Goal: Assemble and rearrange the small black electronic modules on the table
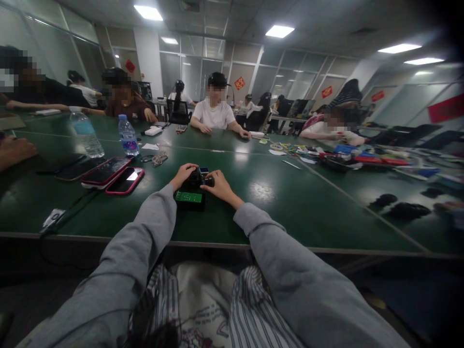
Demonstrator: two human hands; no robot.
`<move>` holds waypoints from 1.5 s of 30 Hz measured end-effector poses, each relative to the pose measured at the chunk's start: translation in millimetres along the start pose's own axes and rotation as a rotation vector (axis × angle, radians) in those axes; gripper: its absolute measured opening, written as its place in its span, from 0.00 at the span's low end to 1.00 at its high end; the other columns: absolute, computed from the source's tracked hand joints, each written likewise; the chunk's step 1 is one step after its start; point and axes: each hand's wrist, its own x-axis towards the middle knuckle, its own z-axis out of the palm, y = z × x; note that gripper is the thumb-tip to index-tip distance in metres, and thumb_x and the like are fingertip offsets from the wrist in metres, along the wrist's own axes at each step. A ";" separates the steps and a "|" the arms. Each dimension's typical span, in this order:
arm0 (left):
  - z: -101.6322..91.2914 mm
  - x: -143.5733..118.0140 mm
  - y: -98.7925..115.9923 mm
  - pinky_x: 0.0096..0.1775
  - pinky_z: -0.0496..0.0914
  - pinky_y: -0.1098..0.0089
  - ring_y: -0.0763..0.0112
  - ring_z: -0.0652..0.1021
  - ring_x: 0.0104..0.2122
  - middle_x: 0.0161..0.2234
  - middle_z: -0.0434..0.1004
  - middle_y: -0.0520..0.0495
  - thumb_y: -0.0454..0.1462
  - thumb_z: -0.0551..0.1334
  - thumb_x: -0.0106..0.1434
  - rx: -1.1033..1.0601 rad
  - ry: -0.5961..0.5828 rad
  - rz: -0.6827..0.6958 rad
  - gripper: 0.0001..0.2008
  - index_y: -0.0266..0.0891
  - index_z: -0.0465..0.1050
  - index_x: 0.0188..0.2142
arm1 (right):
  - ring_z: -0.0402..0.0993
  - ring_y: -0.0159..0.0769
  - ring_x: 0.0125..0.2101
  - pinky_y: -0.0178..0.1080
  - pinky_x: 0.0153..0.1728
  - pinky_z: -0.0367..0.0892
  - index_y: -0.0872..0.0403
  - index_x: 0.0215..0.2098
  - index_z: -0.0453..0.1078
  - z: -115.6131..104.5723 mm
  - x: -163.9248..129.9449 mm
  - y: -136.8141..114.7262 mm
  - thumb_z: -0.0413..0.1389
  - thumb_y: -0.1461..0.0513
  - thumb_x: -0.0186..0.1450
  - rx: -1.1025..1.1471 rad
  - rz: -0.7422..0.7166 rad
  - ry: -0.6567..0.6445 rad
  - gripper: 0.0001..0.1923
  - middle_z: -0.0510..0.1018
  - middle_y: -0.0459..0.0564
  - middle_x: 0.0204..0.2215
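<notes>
On the green table, straight ahead of me, both hands are at a small black device (194, 180) with a little bluish screen (204, 170) at its top. My left hand (184, 175) is closed around its left side, fingers over the upper edge. With thumb and fingers, my right hand (222, 187) grips a dark rounded part (209, 181) on the device's right. The device's exact kind is too small and dark to make out. Just nearer to me lies a green circuit board (189, 197) on a black base, touched by neither hand.
Left of my arms lie a red-edged phone (125, 181) and another phone (105, 171). Behind them stand two water bottles (86, 133) (128, 136). Cables and tools (348, 157) clutter the right side. A co-worker (213, 108) sits opposite. The table's front edge (217, 245) runs below my forearms.
</notes>
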 end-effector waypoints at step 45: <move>0.6 -3.2 5.3 0.52 0.68 0.64 0.64 0.77 0.43 0.42 0.81 0.43 0.33 0.58 0.59 0.032 0.003 -0.017 0.12 0.35 0.79 0.38 | 0.63 0.47 0.46 0.48 0.48 0.67 0.58 0.46 0.65 -1.3 1.6 -0.4 0.61 0.64 0.59 -0.269 -0.097 0.038 0.18 0.67 0.58 0.45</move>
